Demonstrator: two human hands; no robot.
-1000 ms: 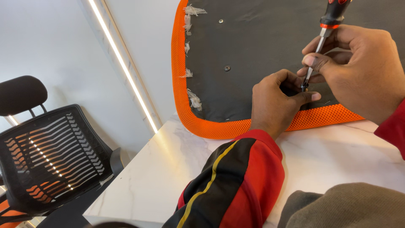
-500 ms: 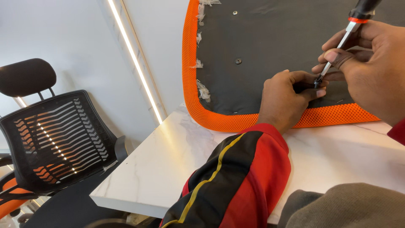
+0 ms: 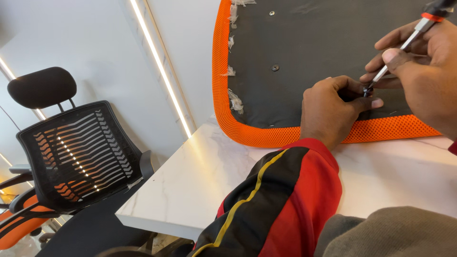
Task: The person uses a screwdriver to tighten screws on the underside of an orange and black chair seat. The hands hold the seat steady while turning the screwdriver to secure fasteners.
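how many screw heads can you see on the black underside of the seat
2: one screw head near the top edge, another screw head lower, mid-panel. More may be hidden under the left hand and right hand.

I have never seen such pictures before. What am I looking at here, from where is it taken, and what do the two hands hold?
A camera on a person's head looks down at their own bare hands. On the white marble-look table lies an upturned chair seat with an orange mesh edge and a dark fabric underside. The right hand holds a screwdriver with a black and orange handle, its tip on the underside. The left hand rests at the tip. A black mesh office chair stands to the left.
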